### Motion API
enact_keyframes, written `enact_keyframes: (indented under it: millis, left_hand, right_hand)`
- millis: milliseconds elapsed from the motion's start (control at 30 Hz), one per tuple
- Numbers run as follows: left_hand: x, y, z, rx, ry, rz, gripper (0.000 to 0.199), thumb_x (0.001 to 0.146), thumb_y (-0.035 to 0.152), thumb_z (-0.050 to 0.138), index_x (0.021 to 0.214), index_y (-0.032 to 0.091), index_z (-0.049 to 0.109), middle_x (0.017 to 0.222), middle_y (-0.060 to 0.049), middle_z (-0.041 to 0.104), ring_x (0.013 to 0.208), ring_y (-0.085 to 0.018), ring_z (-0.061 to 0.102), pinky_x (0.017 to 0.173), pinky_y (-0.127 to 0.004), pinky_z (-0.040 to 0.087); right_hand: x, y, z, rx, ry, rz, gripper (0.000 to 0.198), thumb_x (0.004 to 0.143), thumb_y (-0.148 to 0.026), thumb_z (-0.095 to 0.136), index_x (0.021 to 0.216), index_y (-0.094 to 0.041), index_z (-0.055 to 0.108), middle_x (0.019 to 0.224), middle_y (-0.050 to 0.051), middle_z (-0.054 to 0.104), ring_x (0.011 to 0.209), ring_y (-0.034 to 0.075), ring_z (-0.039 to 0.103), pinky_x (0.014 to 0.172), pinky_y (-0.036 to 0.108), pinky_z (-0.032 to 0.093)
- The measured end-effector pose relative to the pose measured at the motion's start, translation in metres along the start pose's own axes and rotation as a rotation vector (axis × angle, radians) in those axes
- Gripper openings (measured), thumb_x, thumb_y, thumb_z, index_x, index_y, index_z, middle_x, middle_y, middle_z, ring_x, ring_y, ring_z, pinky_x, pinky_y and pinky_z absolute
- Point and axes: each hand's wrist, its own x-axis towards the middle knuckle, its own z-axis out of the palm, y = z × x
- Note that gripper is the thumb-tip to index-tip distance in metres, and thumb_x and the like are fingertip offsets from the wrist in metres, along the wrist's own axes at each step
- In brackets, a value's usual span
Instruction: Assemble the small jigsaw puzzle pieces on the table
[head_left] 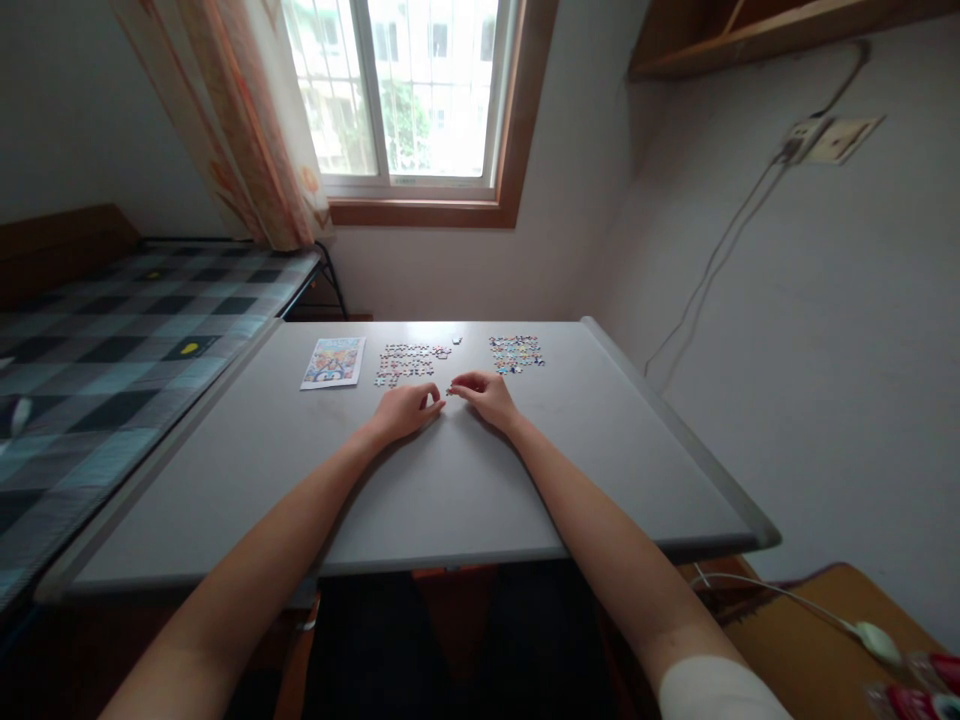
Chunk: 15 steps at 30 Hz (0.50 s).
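Note:
Just right of the table's middle, my right hand (486,397) pinches a small jigsaw puzzle piece (449,391) between thumb and fingertips. My left hand (406,411) rests on the table facing it, its fingers loosely curled with a gap to the thumb; I see nothing in it. Beyond my left hand lie rows of jigsaw pieces (406,361), several seemingly side by side. A second group of coloured pieces (516,352) lies beyond my right hand. One dark-edged piece (457,340) sits apart near the far edge. Left of the pieces is a printed picture sheet (334,362).
The grey-white table (450,500) has raised side rims. A bed with a checked cover (217,290) stands at left, a curtained window (397,90) ahead. On the right wall a cable hangs from a socket (806,138). A brown stool-like surface (825,620) is at lower right.

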Motion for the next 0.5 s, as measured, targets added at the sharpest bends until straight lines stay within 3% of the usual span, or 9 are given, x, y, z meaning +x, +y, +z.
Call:
enact_keyframes:
  millis: [200,500]
  left_hand:
    - [0.0004,-0.0005,0.0002,-0.017,-0.011,0.059,0.037,0.088,0.048,0.039,0.094,0.024,0.067,0.069,-0.001,0.066,0.060,-0.014,0.054,0.057,-0.024,0.031]
    - [0.0001,-0.0009,0.0021,-0.043,0.022,0.065,0.039,0.089,0.046,0.039,0.100,0.024,0.068,0.068,-0.002,0.066,0.060,-0.014,0.055,0.057,-0.024,0.033]
  right_hand:
    - [-0.0020,0.0002,-0.0004,0.086,-0.036,0.044,0.026,0.066,-0.035,0.071,0.084,-0.016,0.067,0.076,0.006,0.071,0.073,0.018,0.067,0.070,0.030,0.052]
    - [-0.0016,-0.0006,-0.0011,0.062,-0.072,0.020,0.021,0.066,-0.033,0.070,0.077,-0.015,0.067,0.073,0.006,0.070,0.070,0.018,0.067,0.069,0.030,0.052]
